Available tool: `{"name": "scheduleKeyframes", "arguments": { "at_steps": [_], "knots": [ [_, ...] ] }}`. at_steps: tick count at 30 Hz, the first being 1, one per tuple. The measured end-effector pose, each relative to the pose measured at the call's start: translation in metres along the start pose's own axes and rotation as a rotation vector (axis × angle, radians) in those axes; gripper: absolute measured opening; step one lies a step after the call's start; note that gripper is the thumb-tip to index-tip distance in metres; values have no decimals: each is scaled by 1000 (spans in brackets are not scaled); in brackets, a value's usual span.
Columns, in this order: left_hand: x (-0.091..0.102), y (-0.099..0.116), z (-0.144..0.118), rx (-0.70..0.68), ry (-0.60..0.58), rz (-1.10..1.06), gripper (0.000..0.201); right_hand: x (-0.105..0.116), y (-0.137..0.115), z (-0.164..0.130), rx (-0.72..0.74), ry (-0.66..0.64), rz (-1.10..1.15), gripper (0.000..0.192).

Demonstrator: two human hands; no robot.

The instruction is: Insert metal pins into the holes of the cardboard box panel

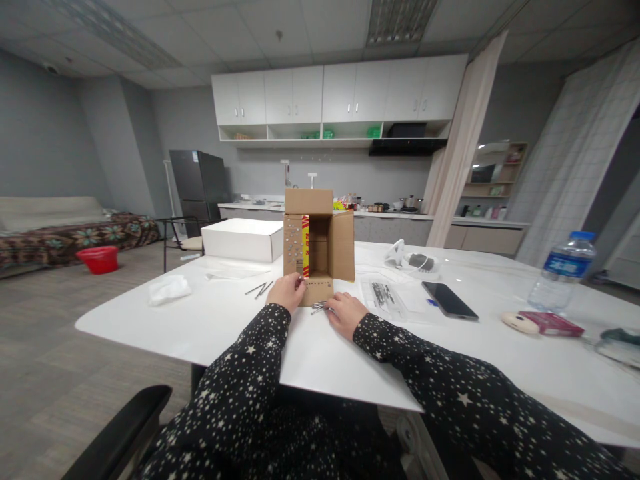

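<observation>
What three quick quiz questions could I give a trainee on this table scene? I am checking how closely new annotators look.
1. True or false: the cardboard box stands upright with its open side toward the person.
2. Which lies nearest the right hand? A) water bottle B) small metal pieces C) red basin
3. Fill in: the left hand touches the box's lower ____ corner as seen in the picture.

Key:
1. True.
2. B. The pieces lie on the white table right by its fingers.
3. Left. The dark phone lies apart, to the right.
</observation>
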State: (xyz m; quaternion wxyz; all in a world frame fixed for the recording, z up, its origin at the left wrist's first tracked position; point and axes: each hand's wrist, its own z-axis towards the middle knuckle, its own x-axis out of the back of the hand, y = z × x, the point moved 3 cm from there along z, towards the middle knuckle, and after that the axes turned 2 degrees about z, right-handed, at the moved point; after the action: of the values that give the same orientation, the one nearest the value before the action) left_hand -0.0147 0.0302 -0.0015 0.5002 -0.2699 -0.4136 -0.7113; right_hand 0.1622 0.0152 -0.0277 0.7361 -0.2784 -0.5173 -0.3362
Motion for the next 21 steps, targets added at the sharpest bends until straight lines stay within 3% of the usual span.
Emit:
{"name": "scheduleKeyframes", "arguments": {
  "at_steps": [21],
  "knots": [
    [-1,-1,2,45,41,110,22,-1,0,1,-8,-12,2,26]
  ]
}}
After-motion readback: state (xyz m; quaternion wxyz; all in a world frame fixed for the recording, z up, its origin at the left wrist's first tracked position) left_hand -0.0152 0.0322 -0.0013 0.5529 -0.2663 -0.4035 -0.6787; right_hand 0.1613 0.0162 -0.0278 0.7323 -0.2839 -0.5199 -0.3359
